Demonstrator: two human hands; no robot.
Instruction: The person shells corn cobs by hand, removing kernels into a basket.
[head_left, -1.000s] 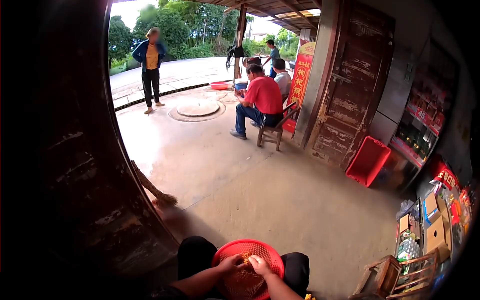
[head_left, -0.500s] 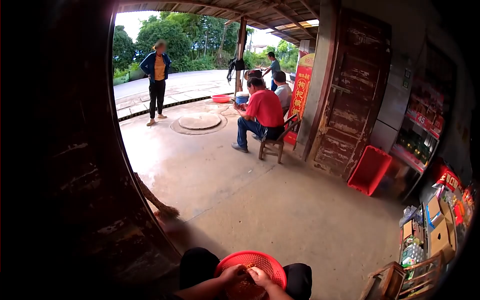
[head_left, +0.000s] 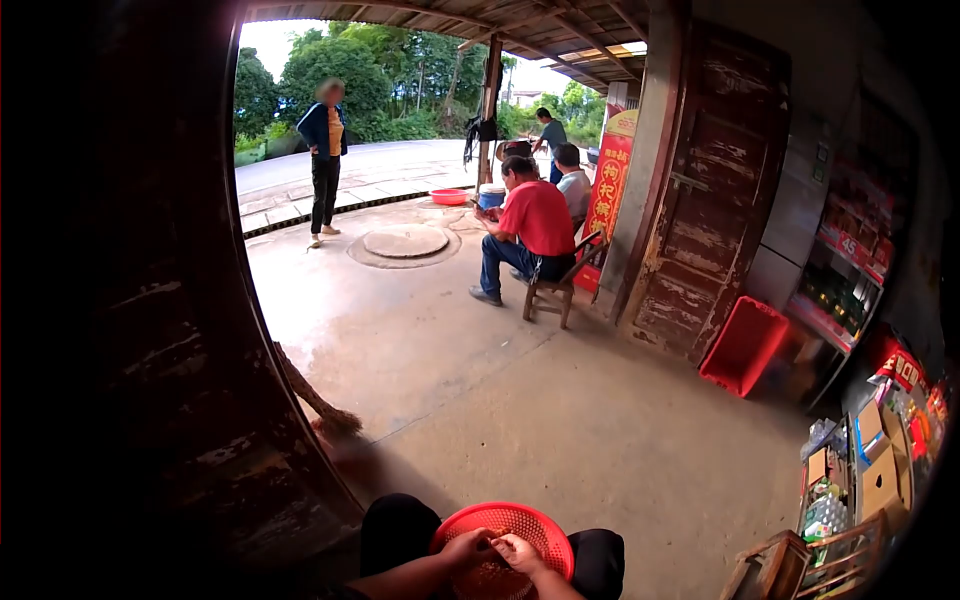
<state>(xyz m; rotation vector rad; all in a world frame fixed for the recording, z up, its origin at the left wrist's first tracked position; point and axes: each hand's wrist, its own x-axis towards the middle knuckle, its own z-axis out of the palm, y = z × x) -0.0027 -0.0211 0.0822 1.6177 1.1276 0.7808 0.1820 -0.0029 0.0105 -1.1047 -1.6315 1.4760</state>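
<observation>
A red perforated basket (head_left: 548, 527) rests on my lap between my dark-clothed knees, with small orange-brown pieces (head_left: 490, 578) inside. Over it my left hand (head_left: 468, 549) is closed, its fingertips pinched together near the middle of the basket. My right hand (head_left: 518, 553) meets it there, thumb and fingers also pressed together. Whatever sits between the fingertips of both hands is too small to make out.
A broom (head_left: 325, 403) leans by the dark door at left. Ahead, a person in red (head_left: 537, 218) sits on a wooden chair; other people are beyond. At right are a red crate (head_left: 745, 345), cardboard boxes (head_left: 882, 488) and a wooden chair (head_left: 780, 568).
The view has tilted up slightly, so the basket sits lower in the picture. My hands have come closer together over the basket. The standing person has turned a little.
</observation>
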